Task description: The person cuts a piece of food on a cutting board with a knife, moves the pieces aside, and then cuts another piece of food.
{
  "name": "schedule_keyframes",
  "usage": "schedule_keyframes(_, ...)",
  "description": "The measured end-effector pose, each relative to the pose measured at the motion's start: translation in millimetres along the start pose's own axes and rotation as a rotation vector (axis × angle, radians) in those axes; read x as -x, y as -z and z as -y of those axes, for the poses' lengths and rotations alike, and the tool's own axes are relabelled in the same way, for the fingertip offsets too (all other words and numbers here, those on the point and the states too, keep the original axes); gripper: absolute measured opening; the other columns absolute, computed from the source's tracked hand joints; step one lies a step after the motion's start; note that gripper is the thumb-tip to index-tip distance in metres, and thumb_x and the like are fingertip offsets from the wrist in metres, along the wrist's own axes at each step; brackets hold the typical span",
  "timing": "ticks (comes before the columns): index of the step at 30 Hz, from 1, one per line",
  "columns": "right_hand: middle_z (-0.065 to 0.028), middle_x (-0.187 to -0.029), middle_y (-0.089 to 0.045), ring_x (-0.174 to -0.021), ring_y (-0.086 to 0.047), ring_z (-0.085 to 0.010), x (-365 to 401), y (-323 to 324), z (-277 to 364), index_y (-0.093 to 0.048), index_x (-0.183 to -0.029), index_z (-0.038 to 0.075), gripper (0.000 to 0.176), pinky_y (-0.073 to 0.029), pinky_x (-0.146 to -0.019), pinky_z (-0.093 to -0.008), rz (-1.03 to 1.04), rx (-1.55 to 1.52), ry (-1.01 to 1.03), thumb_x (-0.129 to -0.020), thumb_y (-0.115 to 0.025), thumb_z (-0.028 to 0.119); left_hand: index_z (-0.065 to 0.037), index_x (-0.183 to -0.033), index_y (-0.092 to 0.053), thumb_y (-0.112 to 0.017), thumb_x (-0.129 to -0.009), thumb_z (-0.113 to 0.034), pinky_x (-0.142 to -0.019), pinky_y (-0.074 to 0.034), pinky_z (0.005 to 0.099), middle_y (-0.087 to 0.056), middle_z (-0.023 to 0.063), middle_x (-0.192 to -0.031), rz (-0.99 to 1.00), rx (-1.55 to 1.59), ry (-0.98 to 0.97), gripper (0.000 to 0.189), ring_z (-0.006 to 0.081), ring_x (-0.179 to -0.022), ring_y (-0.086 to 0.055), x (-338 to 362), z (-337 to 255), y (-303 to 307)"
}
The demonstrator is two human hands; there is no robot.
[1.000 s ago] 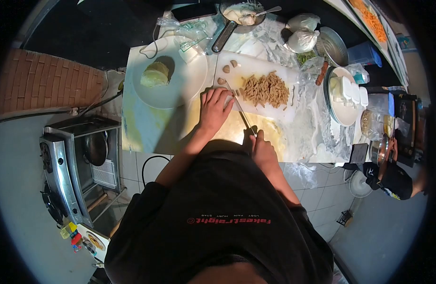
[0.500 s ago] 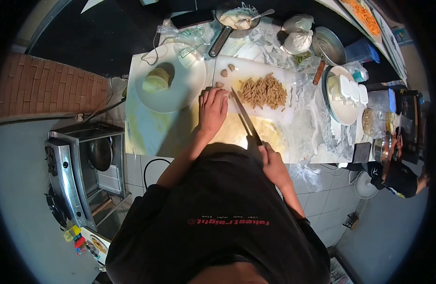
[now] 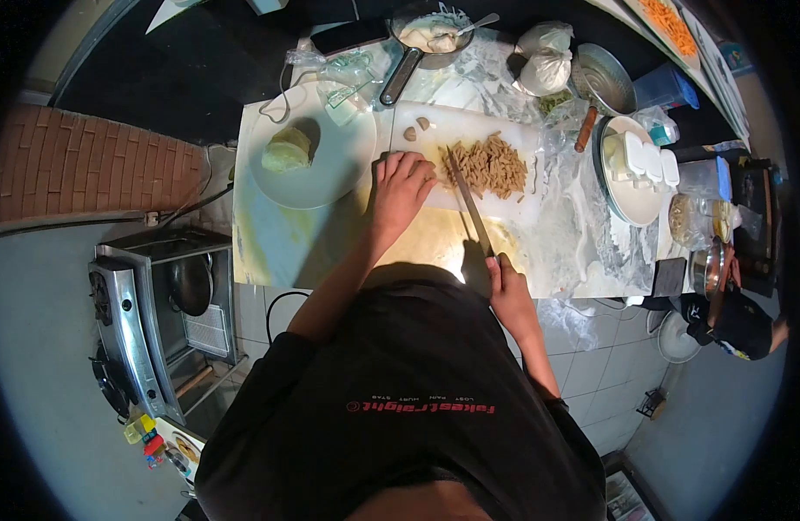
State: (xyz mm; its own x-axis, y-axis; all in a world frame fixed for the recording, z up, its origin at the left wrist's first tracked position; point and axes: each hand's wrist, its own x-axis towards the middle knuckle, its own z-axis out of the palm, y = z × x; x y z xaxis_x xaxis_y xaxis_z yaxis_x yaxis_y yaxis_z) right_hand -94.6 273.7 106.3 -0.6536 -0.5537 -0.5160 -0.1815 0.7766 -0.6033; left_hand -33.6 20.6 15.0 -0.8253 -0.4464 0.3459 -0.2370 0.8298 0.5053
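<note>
My right hand is closed on the handle of a long knife. The blade points away from me, its tip at the left part of a pile of brown strips on the white cutting board. At the board's left edge lies my left hand, fingers bent and close together; whatever is under the fingertips is hidden. Two small brown pieces sit on the board just beyond it. To the left, a big white plate holds a pale green lump.
A pan of white mixture with a spoon stands at the back. Plastic bags, a metal bowl and a plate of white containers are on the right. Another person is at the far right; a stove stands left.
The knife has moved right, away from my left hand, and its tip is now over the strips. My left hand has shifted slightly right, over where a small brown piece was visible.
</note>
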Motion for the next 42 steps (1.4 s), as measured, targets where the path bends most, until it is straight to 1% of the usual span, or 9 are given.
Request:
schedule_keyframes(4, -0.0317, -0.073, -0.064, -0.078, -0.063, -0.0547, 0, -7, 1, -0.057, -0.119, -0.003, 0.042, -0.047, -0.066, -0.0575, -0.017, 0.021, 0.049, -0.111, -0.043, 0.037, -0.013, -0.108, -0.069, -0.072, -0.087, -0.015, -0.098, -0.039, 0.042, -0.063, 0.0012, -0.113, -0.061, 0.008, -0.002, 0.021, 0.0248, -0.114, -0.054, 6, 6, 7)
schedule_keyframes(7, -0.0351, -0.081, -0.063, -0.081, -0.064, -0.0518, -2, -12, 6, -0.058, -0.123, -0.009, 0.051, -0.048, -0.07, -0.0502, 0.02, 0.021, 0.026, -0.111, -0.045, 0.039, -0.012, -0.109, -0.069, -0.071, -0.087, -0.011, -0.098, -0.04, 0.0415, -0.064, 0.0021, -0.113, -0.074, 0.013, 0.009, 0.023, 0.0256, -0.114, -0.055, 9, 9, 7)
schedule_keyframes(16, -0.0347, -0.08, -0.064, -0.083, -0.064, -0.0529, -11, -28, -10, -0.059, -0.124, -0.005, 0.048, -0.049, -0.071, -0.052, -0.001, 0.059, 0.063, -0.111, -0.045, 0.039, -0.011, -0.107, -0.069, -0.068, -0.089, -0.009, -0.099, -0.04, 0.0413, -0.065, 0.0032, -0.109, -0.079, 0.054, -0.036, 0.018, 0.0264, -0.113, -0.057, 8, 9, 1)
schedule_keyframes(18, -0.0369, -0.079, -0.065, -0.083, -0.064, -0.0561, -11, -25, -10, -0.056, -0.123, -0.005, 0.045, -0.05, -0.069, -0.0606, 0.006, 0.067, 0.021, -0.111, -0.044, 0.037, -0.012, -0.105, -0.069, -0.067, -0.09, -0.011, -0.099, -0.04, 0.0415, -0.065, 0.0031, -0.107, -0.08, 0.072, -0.076, 0.015, 0.0263, -0.113, -0.057, 8, 9, 0)
schedule_keyframes(28, -0.0366, -0.078, -0.064, -0.082, -0.063, -0.0572, -10, -28, -6, -0.055, -0.116, -0.004, 0.044, -0.049, -0.069, -0.0619, -0.001, 0.045, 0.031, -0.111, -0.043, 0.038, -0.013, -0.105, -0.07, -0.071, -0.089, -0.015, -0.101, -0.037, 0.0438, -0.059, 0.0037, -0.123, -0.098, -0.027, 0.029, 0.016, 0.0276, -0.119, -0.052, 8, 0, -3)
schedule_keyframes(31, -0.0334, -0.077, -0.064, -0.08, -0.063, -0.0536, -10, -29, -6, -0.058, -0.117, -0.004, 0.044, -0.048, -0.067, -0.0538, -0.041, 0.063, 0.008, -0.11, -0.046, 0.038, -0.014, -0.104, -0.069, -0.071, -0.089, -0.018, -0.1, -0.037, 0.0442, -0.058, 0.0045, -0.123, -0.116, -0.062, 0.003, 0.016, 0.0281, -0.119, -0.052, 10, 2, -3)
schedule_keyframes(33, -0.0363, -0.079, -0.065, -0.081, -0.063, -0.057, -12, -27, -7, -0.055, -0.114, -0.003, 0.043, -0.049, -0.069, -0.0623, -0.031, 0.052, 0.041, -0.111, -0.043, 0.037, -0.014, -0.104, -0.069, -0.072, -0.089, -0.018, -0.1, -0.037, 0.0443, -0.058, 0.005, -0.124, -0.144, -0.092, -0.005, 0.016, 0.0284, -0.119, -0.051, 11, -1, -1)
schedule_keyframes(35, -0.036, -0.078, -0.065, -0.081, -0.063, -0.0568, -13, -27, -7, -0.055, -0.114, -0.003, 0.042, -0.05, -0.068, -0.0622, -0.035, 0.06, 0.048, -0.111, -0.043, 0.037, -0.014, -0.103, -0.071, -0.073, -0.089, -0.017, -0.102, -0.037, 0.045, -0.058, 0.0065, -0.124, -0.19, -0.029, 0.111, 0.015, 0.0293, -0.122, -0.052, 10, -7, 1)
schedule_keyframes(42, -0.0349, -0.078, -0.065, -0.078, -0.064, -0.0563, -18, -30, -4, -0.055, -0.11, -0.002, 0.039, -0.051, -0.067, -0.062, -0.049, 0.124, 0.078, -0.11, -0.044, 0.036, -0.014, -0.107, -0.07, -0.074, -0.088, -0.017, -0.102, -0.037, 0.0449, -0.058, 0.0059, -0.126, -0.146, -0.031, 0.091, 0.02, 0.0285, -0.123, -0.052, 16, -2, -2)
